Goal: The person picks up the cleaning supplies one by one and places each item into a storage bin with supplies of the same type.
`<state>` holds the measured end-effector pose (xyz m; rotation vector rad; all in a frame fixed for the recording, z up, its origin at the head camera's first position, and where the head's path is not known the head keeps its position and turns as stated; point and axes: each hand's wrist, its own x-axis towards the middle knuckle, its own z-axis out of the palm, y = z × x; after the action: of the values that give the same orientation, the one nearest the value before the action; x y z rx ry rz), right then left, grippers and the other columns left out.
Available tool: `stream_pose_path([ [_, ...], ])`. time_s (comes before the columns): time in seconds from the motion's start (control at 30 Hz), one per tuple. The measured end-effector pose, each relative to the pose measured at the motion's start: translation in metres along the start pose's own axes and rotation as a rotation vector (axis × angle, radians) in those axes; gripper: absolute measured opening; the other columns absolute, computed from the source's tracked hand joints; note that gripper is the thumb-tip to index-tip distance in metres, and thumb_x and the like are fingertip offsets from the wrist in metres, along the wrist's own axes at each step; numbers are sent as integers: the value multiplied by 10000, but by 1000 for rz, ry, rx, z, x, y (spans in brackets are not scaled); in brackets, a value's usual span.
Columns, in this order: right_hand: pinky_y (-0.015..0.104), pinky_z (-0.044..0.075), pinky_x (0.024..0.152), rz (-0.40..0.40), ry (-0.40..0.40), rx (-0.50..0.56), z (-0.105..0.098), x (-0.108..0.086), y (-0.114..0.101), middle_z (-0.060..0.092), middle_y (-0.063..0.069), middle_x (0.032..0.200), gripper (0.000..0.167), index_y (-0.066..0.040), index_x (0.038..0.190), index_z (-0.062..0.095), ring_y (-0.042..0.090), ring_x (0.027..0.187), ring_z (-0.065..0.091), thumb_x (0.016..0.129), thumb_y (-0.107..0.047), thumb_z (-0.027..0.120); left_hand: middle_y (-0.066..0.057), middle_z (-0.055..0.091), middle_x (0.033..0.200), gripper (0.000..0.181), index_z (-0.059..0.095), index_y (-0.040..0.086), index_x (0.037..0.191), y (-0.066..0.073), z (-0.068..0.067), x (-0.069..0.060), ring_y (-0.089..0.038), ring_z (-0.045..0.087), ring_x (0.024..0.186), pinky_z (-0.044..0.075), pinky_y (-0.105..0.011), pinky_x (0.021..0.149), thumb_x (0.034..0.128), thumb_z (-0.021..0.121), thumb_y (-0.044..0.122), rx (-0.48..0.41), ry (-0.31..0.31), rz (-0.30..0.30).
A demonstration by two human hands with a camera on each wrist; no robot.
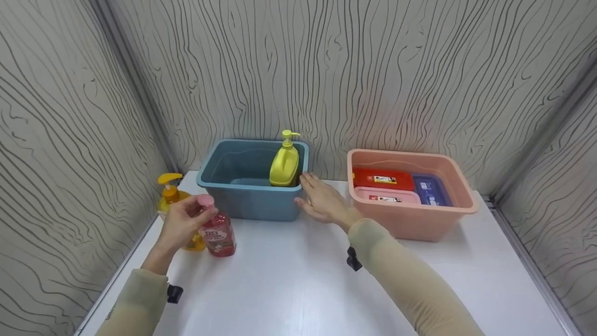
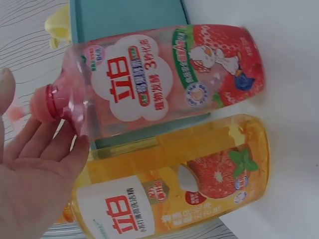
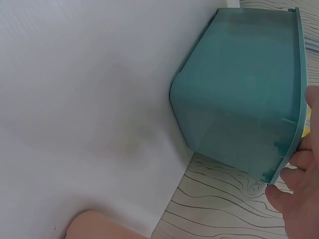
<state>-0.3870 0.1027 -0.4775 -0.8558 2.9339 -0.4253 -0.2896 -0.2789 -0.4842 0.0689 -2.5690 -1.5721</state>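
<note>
In the head view my left hand holds the neck of a pink pump bottle of dish soap in front of the blue bin's left side. The left wrist view shows the fingers of that hand behind the neck of the pink bottle. An orange pump bottle stands close beside it. My right hand touches the right rim of the blue bin, its fingers mostly extended. Inside that bin a yellow pump bottle leans at the right end.
A pink bin stands to the right on the white table. It holds a red pack, a pink pack and a blue pack. Patterned walls enclose the table at the back and sides.
</note>
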Motion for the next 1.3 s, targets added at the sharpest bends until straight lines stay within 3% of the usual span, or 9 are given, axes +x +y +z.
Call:
stream_pose_path([
  [0.17,586,185,1447,-9,-9,-42,1,1,0,148,146,1905,865,-59,1799,172,384,1786,143,1160,-546,492,-125,798,1297,353,762,92,1399,-3,1,-1,-257,724,1175,601,-432,1171,1075,786,230,75,-10,-12],
  [0.33,591,190,1445,1,1,-79,4,2,-1,136,165,1903,900,-35,1796,155,399,1785,135,1159,-603,442,-145,795,1381,379,732,86,1452,-2,8,-3,-323,751,1258,590,-458,1174,1089,760,193,97,20,-49],
  [0.43,584,187,1447,18,-2,-92,5,2,-1,115,162,1906,922,-35,1798,136,397,1786,125,1154,-632,417,-180,802,1367,366,736,55,1426,0,16,-4,-368,775,1262,610,-482,1138,1082,768,178,156,78,-17],
  [0.57,590,171,1449,31,-4,-102,6,3,-3,108,158,1909,934,-43,1801,132,399,1786,125,1145,-631,443,-194,829,1289,347,760,41,1370,1,23,-5,-364,808,1151,652,-487,1066,1059,801,190,215,165,6],
  [0.77,575,154,1455,13,-18,-146,3,4,-4,118,152,1908,953,-43,1799,145,394,1787,131,1134,-644,465,-144,826,1317,462,745,112,1454,3,28,-7,-341,800,1196,651,-447,1068,1039,834,294,147,223,-87],
  [0.97,568,139,1459,-2,-13,-158,2,3,-3,129,170,1904,960,-27,1794,155,400,1785,133,1134,-659,447,-173,839,1267,377,785,79,1373,4,33,-7,-340,805,1114,662,-475,1057,1042,830,254,170,282,-52],
  [1.3,568,145,1460,3,-28,-169,1,3,-4,119,168,1906,984,-24,1794,152,397,1786,131,1126,-687,439,-170,852,1168,286,823,57,1264,9,33,-7,-318,776,1017,678,-478,1034,1045,824,241,203,275,-57],
])
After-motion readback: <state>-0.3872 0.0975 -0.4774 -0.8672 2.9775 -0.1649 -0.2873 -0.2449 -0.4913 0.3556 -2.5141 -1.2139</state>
